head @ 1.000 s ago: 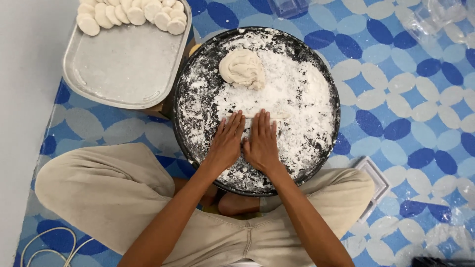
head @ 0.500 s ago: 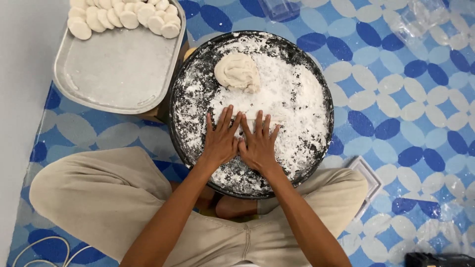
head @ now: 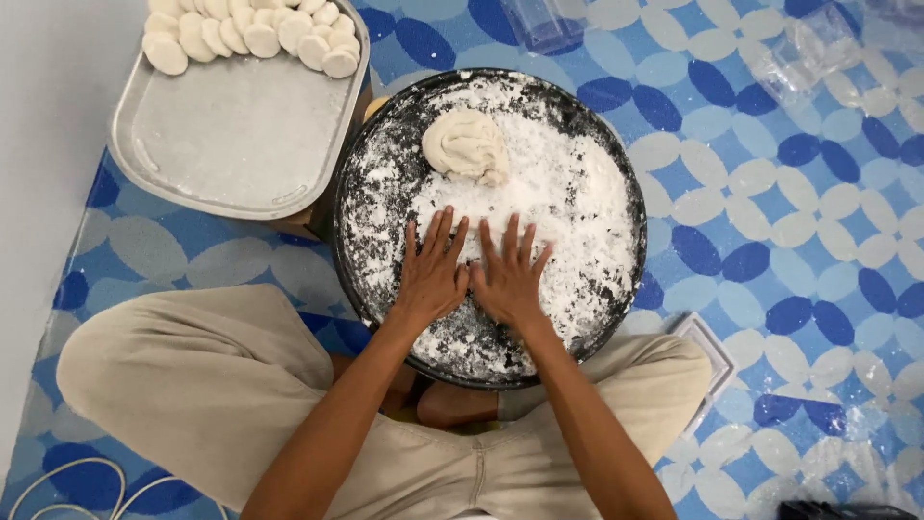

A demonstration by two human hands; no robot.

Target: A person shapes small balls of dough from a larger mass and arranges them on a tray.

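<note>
A round black tray (head: pixel 371 164) covered with white flour (head: pixel 568 202) sits in front of my crossed legs. Side by side, my left hand (head: pixel 431 273) and my right hand (head: pixel 508 276) lie flat on the flour, fingers spread, palms down, holding nothing. A lump of pale dough (head: pixel 467 144) rests on the flour at the far side of the tray, a hand's length beyond my fingertips.
At the upper left stands a rectangular metal tray (head: pixel 231 135) with several flat round dough pieces (head: pixel 250 34) lined along its far edge. A blue and white patterned mat (head: pixel 770 221) covers the floor. Clear plastic containers (head: pixel 808 53) lie at the top right. A white cord (head: pixel 67 481) curls at the lower left.
Both hands have slid forward over the flour towards the dough lump, and their fingers have spread apart.
</note>
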